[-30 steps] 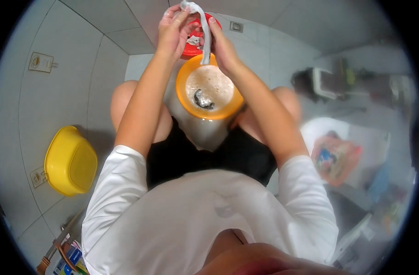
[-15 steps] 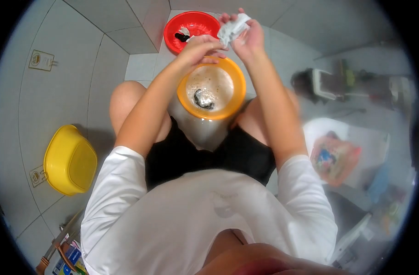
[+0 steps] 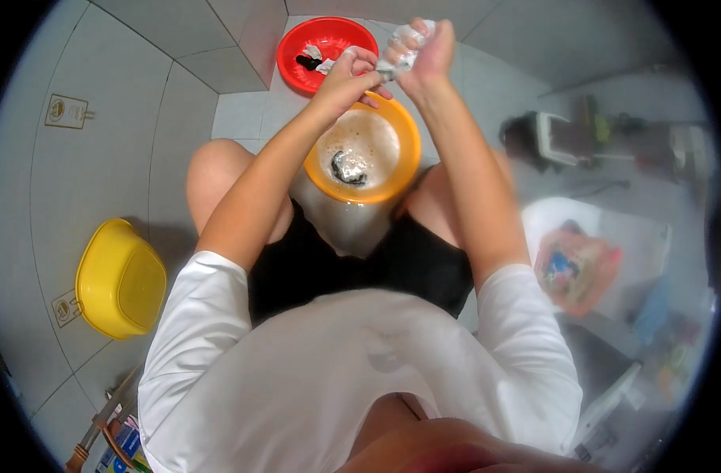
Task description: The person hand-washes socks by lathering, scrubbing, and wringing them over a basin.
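While the wearer sits with knees on either side of the orange basin (image 3: 410,150), we observe a white cloth (image 3: 409,61) raised above the floor (image 3: 240,117), just beyond the basin's far rim. We record the right hand (image 3: 435,65) clenched around the bunched cloth, fingers curled over it. The left hand (image 3: 342,90) lies just beside it, fingers partly spread, thumb and forefinger at the cloth's trailing end; we cannot tell whether they pinch it or merely touch it. In the orange basin we see frothy, cloudy liquid (image 3: 370,140) with a dark item (image 3: 347,169) showing at the surface. Behind it stands a red basin (image 3: 285,57) containing a black piece (image 3: 307,61) and some white pieces (image 3: 312,52). We note a yellow basin (image 3: 124,277) against the left wall, tilted on its side. On the right, a pinkish bag (image 3: 593,276) appears blurred.
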The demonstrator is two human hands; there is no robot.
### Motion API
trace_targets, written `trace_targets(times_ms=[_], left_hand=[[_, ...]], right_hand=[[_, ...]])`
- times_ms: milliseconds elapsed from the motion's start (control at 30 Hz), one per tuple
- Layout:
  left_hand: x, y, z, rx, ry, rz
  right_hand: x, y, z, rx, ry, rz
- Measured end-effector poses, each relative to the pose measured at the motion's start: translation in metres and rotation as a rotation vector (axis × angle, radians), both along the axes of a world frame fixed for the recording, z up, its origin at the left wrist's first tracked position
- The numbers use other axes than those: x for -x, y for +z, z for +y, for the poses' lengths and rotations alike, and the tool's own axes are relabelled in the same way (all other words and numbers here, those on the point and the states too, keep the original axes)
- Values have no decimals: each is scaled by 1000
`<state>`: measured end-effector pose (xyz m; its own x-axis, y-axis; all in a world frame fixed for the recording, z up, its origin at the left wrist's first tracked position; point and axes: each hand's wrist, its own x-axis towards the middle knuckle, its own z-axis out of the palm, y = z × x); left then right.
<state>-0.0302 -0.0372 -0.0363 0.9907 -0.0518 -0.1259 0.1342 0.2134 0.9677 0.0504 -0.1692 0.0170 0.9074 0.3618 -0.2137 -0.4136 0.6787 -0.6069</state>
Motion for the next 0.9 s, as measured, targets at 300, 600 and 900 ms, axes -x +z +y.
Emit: trace_targets(times_ms=[300,600,900], left_hand=[[-2,3,7,23,-76,-84],[-11,0,16,247,145,-75],[-4,15,22,465,-106,31]], right_hand=[[-9,-14,-7,-43,46,-66],[25,-26,23,460,105,-542],[21,-22,16,263,26,-347]])
